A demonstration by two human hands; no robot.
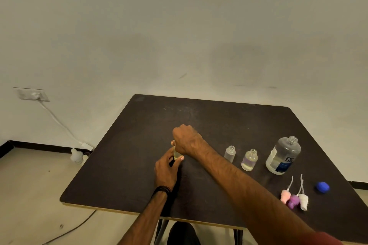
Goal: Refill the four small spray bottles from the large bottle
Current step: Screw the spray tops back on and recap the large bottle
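A small spray bottle (176,154) with yellowish liquid stands near the middle of the dark table (219,125). My left hand (166,171) grips its body from the near side. My right hand (186,141) is curled over its top, which is hidden under the fist. Two more small bottles stand open to the right: a clear one (230,153) and a rounder one (249,160) with some liquid. The large bottle (283,156) stands uncapped beyond them, partly filled. A fourth small bottle is not visible.
Three spray heads, pink (285,196), purple (294,201) and white (303,201), lie with their tubes near the table's right front. A blue cap (322,186) lies beside them. A wall socket (31,94) with a cable and a white object (76,156) on the floor are at left.
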